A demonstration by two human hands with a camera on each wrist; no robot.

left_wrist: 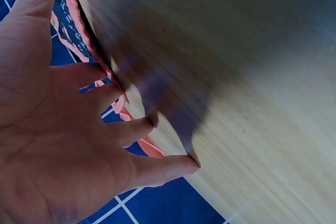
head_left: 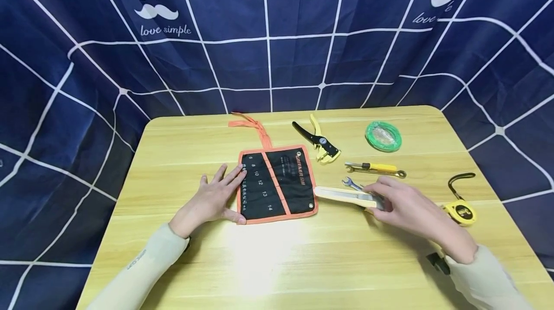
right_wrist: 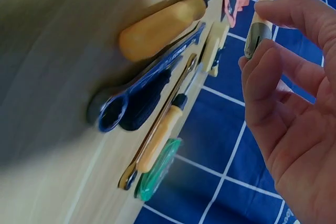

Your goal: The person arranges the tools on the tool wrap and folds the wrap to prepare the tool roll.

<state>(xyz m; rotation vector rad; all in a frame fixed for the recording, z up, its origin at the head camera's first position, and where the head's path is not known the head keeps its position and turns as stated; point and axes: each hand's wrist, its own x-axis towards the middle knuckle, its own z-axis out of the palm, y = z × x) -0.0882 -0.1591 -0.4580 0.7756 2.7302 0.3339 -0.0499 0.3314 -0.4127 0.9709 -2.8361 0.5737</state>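
Observation:
A black tool pouch [head_left: 277,182] with orange trim and numbered slots lies flat on the table. My left hand [head_left: 216,197] rests at its left edge with spread fingers, fingertips and thumb touching the border; in the left wrist view the palm [left_wrist: 63,140] faces the camera. My right hand [head_left: 402,204] pinches the grey end of a cream-coloured utility knife [head_left: 342,196] between thumb and fingers. The knife's other end points left, over the pouch's right edge. Partly hidden beneath that hand is a combination wrench [head_left: 351,183]; the right wrist view shows it beside a yellow-handled screwdriver [right_wrist: 163,27] and a black-handled tool [right_wrist: 144,106].
Behind the pouch lies a yellow-and-black wire stripper [head_left: 322,142]. A green wire coil [head_left: 383,136] is at the back right, with another yellow-handled screwdriver [head_left: 381,167] and a longer wrench [head_left: 400,174] before it. A yellow tape measure [head_left: 462,212] sits near the right edge.

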